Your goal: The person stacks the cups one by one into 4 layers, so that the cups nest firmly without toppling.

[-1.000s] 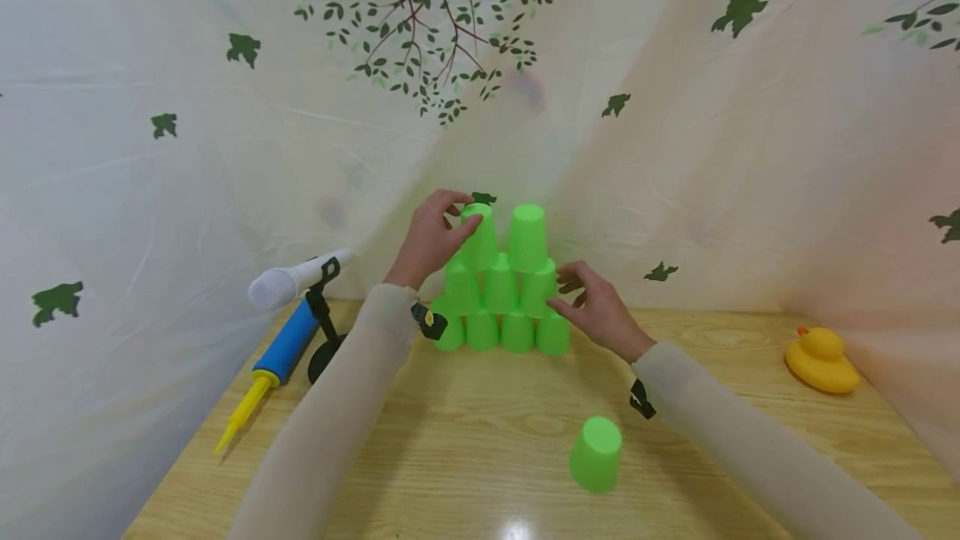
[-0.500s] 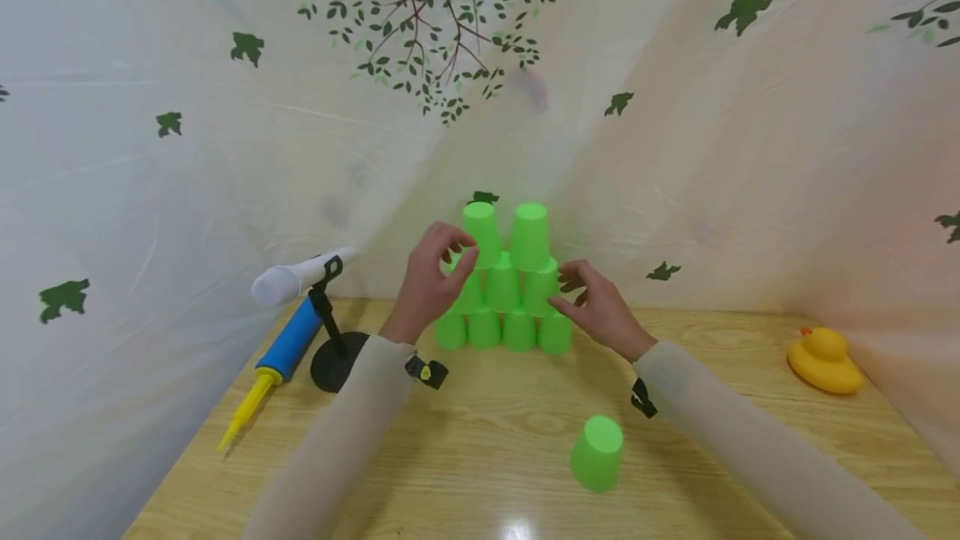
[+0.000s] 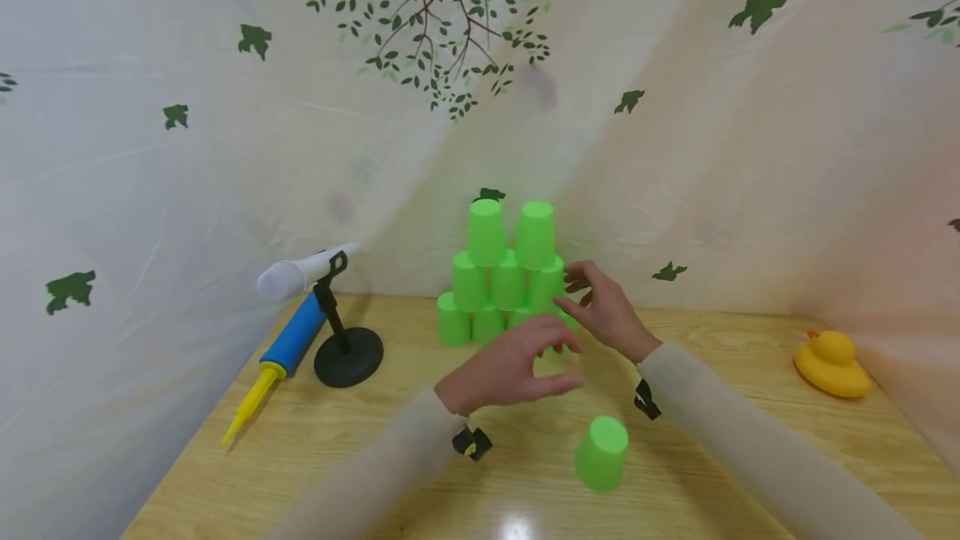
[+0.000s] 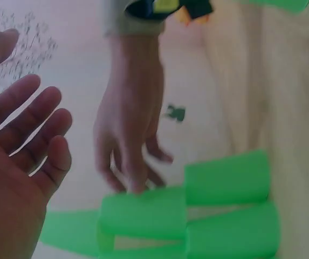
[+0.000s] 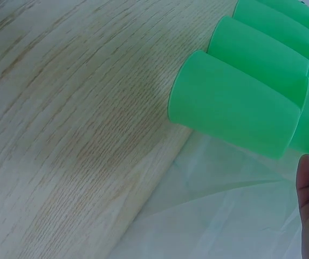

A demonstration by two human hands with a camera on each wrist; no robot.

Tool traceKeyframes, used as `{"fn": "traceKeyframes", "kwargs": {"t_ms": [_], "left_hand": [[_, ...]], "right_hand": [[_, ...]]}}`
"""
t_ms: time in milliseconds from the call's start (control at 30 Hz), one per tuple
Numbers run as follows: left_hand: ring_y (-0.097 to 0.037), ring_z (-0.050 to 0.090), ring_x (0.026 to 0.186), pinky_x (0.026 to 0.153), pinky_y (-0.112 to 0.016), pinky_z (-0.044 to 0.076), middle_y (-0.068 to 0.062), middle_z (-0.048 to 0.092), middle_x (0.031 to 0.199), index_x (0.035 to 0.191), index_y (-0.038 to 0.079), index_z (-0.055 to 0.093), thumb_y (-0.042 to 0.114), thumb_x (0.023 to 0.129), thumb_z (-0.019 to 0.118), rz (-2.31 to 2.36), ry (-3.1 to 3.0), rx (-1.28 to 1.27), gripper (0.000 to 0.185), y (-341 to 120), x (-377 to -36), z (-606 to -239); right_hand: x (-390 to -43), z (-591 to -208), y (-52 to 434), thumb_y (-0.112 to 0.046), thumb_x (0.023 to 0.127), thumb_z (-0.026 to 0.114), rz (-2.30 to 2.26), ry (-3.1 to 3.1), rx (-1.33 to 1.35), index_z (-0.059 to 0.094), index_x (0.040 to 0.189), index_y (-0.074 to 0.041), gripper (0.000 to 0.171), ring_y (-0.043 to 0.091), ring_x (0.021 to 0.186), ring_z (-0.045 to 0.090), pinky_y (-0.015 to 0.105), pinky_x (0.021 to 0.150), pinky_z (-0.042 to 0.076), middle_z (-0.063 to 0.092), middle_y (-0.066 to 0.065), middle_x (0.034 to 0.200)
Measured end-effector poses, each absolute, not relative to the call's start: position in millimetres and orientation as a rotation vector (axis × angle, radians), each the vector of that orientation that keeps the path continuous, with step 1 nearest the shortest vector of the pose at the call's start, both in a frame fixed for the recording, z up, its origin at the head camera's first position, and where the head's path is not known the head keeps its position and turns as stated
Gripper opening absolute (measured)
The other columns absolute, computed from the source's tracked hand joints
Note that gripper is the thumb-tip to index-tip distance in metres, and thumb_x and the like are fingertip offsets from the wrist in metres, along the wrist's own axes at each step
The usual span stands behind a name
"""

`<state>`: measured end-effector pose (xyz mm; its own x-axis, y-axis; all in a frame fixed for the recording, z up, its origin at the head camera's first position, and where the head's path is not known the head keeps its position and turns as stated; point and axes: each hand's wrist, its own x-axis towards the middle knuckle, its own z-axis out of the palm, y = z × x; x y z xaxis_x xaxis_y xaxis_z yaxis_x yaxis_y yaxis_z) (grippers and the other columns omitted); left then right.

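Observation:
Upside-down green cups stand in a stepped stack in the head view: a bottom row of several cups (image 3: 453,320), three middle cups (image 3: 469,282), and two top cups (image 3: 487,233). My left hand (image 3: 517,361) hangs in front of the stack, fingers spread and holding nothing, hiding part of the bottom row. Beside the right end of the middle row is my right hand (image 3: 606,308); its fingertips are right at the end cup (image 4: 143,216), thumb and fingers apart. One loose green cup (image 3: 602,453) sits upside down nearer me, below both hands.
A white microphone (image 3: 300,273) on a black round-based stand (image 3: 349,357) is at the left, with a blue and yellow hand pump (image 3: 292,336) behind it. A yellow rubber duck (image 3: 832,365) sits far right. A printed curtain (image 3: 337,148) hangs along the table's (image 3: 465,457) back edge.
My left hand has come down from the top left cup, toward me and to the right, in front of the stack. The right hand stays by the middle row.

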<state>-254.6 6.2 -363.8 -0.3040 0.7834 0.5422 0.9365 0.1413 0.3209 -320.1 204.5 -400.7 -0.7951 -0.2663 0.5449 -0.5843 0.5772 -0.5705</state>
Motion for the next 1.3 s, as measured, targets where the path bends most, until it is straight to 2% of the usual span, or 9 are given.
{"fn": "traceKeyframes", "kwargs": {"t_ms": [133, 400, 867, 1300], "left_hand": [[0.001, 0.04, 0.093, 0.08, -0.01, 0.031, 0.012, 0.047, 0.101, 0.106, 0.017, 0.051, 0.046, 0.079, 0.054, -0.776, -2.287, -1.776, 0.039, 21, -239, -380], [0.002, 0.034, 0.103, 0.087, -0.01, 0.024, 0.01, 0.045, 0.106, 0.108, 0.017, 0.051, 0.048, 0.076, 0.057, -0.644, -2.344, -1.856, 0.045, 37, -225, -400], [0.005, 0.034, 0.098, 0.084, -0.006, 0.025, 0.012, 0.045, 0.103, 0.104, 0.017, 0.055, 0.042, 0.078, 0.057, -0.594, -2.368, -1.854, 0.035, 46, -220, -412], [0.007, 0.037, 0.095, 0.081, -0.005, 0.028, 0.013, 0.044, 0.104, 0.105, 0.017, 0.055, 0.04, 0.078, 0.058, -0.646, -2.436, -1.847, 0.036, 37, -219, -416]], "right_hand": [[-320, -401, 205, -0.026, 0.078, 0.063, 1.084, -2.426, 0.67, 0.043, 0.115, -0.011, 0.044, 0.021, 0.088, 0.052, 0.033, 0.064, 0.045, 0.052, 0.002, 0.103], [-321, -401, 204, -0.028, 0.079, 0.062, 1.085, -2.451, 0.632, 0.043, 0.114, -0.013, 0.043, 0.019, 0.088, 0.052, 0.033, 0.065, 0.045, 0.052, 0.002, 0.101], [-325, -403, 205, -0.03, 0.08, 0.06, 1.063, -2.457, 0.607, 0.043, 0.112, -0.017, 0.039, 0.015, 0.087, 0.051, 0.033, 0.065, 0.045, 0.051, -0.002, 0.101], [-324, -404, 205, -0.03, 0.081, 0.059, 1.092, -2.449, 0.603, 0.044, 0.113, -0.016, 0.039, 0.015, 0.087, 0.051, 0.034, 0.065, 0.045, 0.051, -0.001, 0.101]]}}
